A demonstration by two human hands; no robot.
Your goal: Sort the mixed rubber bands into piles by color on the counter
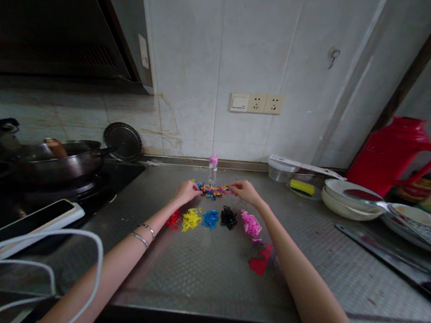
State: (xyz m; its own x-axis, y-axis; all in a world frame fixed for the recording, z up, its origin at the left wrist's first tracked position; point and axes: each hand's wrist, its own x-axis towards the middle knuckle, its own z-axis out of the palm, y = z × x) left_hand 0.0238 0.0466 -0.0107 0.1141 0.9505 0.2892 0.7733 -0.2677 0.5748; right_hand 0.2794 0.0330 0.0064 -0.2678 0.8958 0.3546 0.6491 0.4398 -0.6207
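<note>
My left hand (188, 192) reaches to the left end of a mixed heap of small coloured pieces (214, 191), its fingers pressed together at the edge. At the heap's right end, the fingertips of my right hand (244, 190) are pinched together. Whatever lies between the fingers is too small to make out. Nearer to me, the same kind of small looped pieces lie sorted in piles: red pieces (173, 220), yellow pieces (191, 220), blue pieces (210, 219), black pieces (228, 217) and pink pieces (250, 225). Just behind the mixed heap stands a small clear bottle with a pink cap (213, 159).
A red flat piece (260, 260) lies inside my right forearm. To the right are stacked bowls (347, 209), a yellow sponge (302, 187), a knife (388, 256) and a red thermos (391, 151). On the left, a pan (60, 166) and white cables (99, 252).
</note>
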